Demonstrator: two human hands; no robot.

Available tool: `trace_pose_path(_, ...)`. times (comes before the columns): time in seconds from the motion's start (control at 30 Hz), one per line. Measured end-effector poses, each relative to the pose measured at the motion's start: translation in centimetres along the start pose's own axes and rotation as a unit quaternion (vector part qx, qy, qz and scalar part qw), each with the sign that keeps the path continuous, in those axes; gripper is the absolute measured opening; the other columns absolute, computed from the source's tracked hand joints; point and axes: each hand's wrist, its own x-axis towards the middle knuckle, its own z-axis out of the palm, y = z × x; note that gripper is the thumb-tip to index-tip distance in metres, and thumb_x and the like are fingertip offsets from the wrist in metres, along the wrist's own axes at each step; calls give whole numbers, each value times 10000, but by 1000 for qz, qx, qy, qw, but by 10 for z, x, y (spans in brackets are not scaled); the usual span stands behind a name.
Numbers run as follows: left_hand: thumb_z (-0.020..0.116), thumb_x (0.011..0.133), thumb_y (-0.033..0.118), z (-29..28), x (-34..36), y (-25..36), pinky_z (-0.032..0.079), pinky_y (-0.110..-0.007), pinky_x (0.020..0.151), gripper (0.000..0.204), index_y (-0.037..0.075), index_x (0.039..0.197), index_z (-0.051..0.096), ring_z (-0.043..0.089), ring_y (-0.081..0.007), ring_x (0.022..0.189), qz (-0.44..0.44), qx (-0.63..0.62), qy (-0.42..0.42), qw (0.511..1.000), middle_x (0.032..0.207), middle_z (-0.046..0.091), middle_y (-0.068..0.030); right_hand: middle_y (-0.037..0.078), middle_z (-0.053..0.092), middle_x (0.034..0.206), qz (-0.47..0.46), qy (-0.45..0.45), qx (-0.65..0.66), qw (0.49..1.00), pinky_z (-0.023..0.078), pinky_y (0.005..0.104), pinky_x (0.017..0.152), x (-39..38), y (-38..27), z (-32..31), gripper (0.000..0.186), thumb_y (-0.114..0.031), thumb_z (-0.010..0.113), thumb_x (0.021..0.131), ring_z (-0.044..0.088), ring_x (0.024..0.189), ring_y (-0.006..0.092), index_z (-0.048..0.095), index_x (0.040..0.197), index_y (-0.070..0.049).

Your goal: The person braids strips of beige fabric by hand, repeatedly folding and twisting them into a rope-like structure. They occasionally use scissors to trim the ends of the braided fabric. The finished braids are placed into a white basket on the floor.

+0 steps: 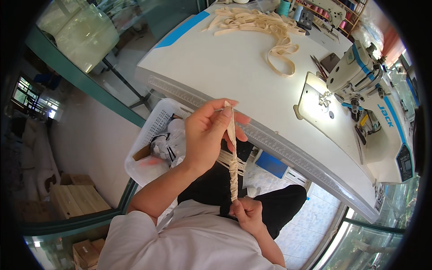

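A narrow cream fabric strip [233, 173] runs nearly upright over my lap, between my two hands. Its upper part is smooth and flat, while the lower part is bunched into tight folds. My left hand [208, 132] pinches the top end between thumb and index finger, beside the table's front edge, its other fingers loosely curled. Lower down, close to my body, my right hand [248, 213] is closed round the bottom end, which the fingers hide. More pale strips [225, 157] lie across my dark trousers behind the held one.
On the white table [216, 58] lies a heap of cream strips [256, 22]. A sewing machine [360, 76] with its lamp lit stands at the right, near tweezers or snips [318, 67]. A ruler [270, 135] lines the front edge. A white basket [155, 121] of bagged things stands left.
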Motion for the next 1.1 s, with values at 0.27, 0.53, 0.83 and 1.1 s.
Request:
trace_pose_path(0.27,452,997,91,4,5,3,529,-250,485,272,-56,1188,580,690,-210,655,-2,47,-29,998,980,691,-226,53,608,591,37,2,30,999,435,256,493,-1,-1,1,359,-139,539,984,553,507,109,632,666,-2)
trace_pose_path(0.53,497,964,57,10,8,3,554,-261,536,260,-62,1171,599,702,-224,693,-27,35,-36,998,1026,688,-229,42,607,590,70,27,57,996,431,242,493,-4,-2,0,392,-172,517,1001,537,508,87,634,667,-2)
trace_pose_path(0.83,567,940,26,9,10,-1,538,-244,533,251,-62,1172,600,687,-192,686,-22,34,-55,998,1032,688,-223,39,598,583,76,32,62,995,426,238,492,-6,1,1,391,-168,517,1000,532,505,84,635,667,-1)
trace_pose_path(1.1,563,956,55,9,9,-6,510,-227,512,246,-53,1174,600,657,-161,644,4,25,-46,999,1007,692,-221,40,601,586,66,24,50,996,426,239,491,-4,3,2,387,-165,519,999,534,505,86,637,668,-2)
